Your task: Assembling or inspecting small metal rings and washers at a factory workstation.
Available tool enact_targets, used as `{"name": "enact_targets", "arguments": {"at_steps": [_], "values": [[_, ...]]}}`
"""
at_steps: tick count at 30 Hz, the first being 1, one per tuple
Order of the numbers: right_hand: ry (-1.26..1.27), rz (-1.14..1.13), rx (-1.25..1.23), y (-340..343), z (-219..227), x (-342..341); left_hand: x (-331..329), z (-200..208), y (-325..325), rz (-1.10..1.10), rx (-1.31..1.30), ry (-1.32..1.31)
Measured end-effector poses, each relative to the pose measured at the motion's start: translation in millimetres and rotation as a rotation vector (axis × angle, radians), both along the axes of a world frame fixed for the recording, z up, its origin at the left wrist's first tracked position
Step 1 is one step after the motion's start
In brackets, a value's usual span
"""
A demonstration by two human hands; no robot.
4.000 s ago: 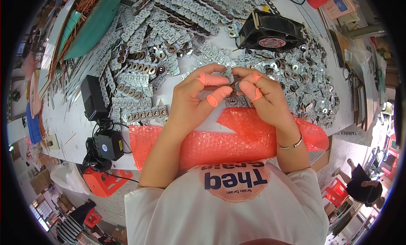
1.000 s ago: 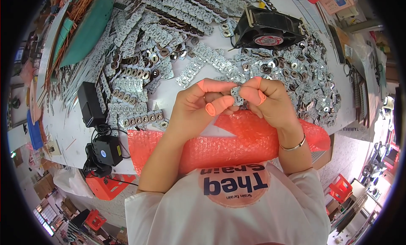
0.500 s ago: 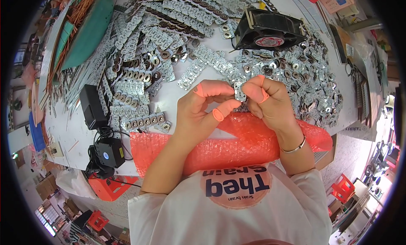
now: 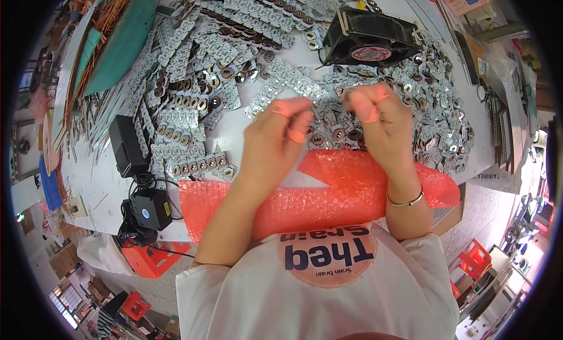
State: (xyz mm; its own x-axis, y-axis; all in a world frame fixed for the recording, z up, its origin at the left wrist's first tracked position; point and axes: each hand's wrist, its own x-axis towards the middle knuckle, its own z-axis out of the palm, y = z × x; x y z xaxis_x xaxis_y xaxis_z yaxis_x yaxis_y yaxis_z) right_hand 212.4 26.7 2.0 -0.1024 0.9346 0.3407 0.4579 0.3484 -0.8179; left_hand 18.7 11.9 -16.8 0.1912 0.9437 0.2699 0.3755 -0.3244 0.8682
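Head view shows my left hand (image 4: 270, 138) and right hand (image 4: 390, 126) apart from each other, low over the surface (image 4: 94, 176). On each, thumb and forefinger curl toward one another, but the tips blur, so I cannot tell whether either pair pinches anything. Small metal plates with round brown discs lie loose between my hands and in the heap (image 4: 437, 120) beside the right one; joined metal strips (image 4: 261, 99) lie just beyond the left. I judge a single plate light and stiff, smooth enough to slip, thin enough to bend if forced. Best take it by opposite edges, thumb against forefinger, clear of the disc; my orange finger covers (image 4: 297, 135) should help the grip. Red bubble wrap (image 4: 319, 208), soft and yielding, lies under my forearms.
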Motion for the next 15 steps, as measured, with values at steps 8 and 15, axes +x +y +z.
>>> {"name": "enact_targets", "arguments": {"at_steps": [8,15], "values": [[-0.492,0.103,0.121,2.5,-4.1,-21.9,-4.3,-4.3,10.1,0.144,0.041,0.271],[-0.252,0.201,0.037,0.2,-3.7,-17.7,3.0,-2.8,8.3,0.123,-0.297,-0.484]]}}
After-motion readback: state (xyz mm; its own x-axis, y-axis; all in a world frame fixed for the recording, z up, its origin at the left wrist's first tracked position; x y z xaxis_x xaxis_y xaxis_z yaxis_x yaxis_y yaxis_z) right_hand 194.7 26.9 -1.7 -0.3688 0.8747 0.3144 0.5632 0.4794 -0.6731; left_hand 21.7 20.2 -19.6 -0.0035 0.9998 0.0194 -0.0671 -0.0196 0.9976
